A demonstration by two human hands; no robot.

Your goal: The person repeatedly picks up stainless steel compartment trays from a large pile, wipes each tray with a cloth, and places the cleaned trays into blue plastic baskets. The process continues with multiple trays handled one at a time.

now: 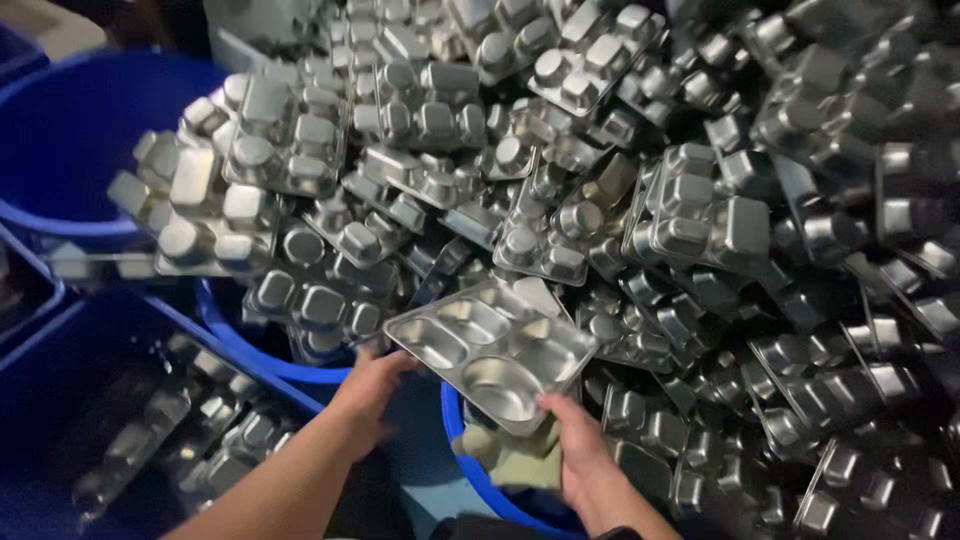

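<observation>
While both hands worked at the near centre of the scene, the left hand (375,385) held the near-left edge of a steel compartment tray (490,350), its grip closed on the rim with the fingers curled underneath. The right hand (580,445) gripped the near-right corner of the same tray, thumb pressed on the rim, and a pale green cloth (515,460) was bunched beneath that hand and the tray. The tray was face up, tilted slightly, with its round and rectangular wells visible. Directly below the hands stood a blue round tub (470,470). To the near left, a blue rectangular crate (90,360) contained several more trays lying in shadow. Between the crate and the pile, the rim of a second blue tub (260,355) showed. Farther away, a large heap of overturned trays (620,180) filled the centre and right of the scene. At the far left sat a large blue basin (70,140), with trays overlapping its right rim.
</observation>
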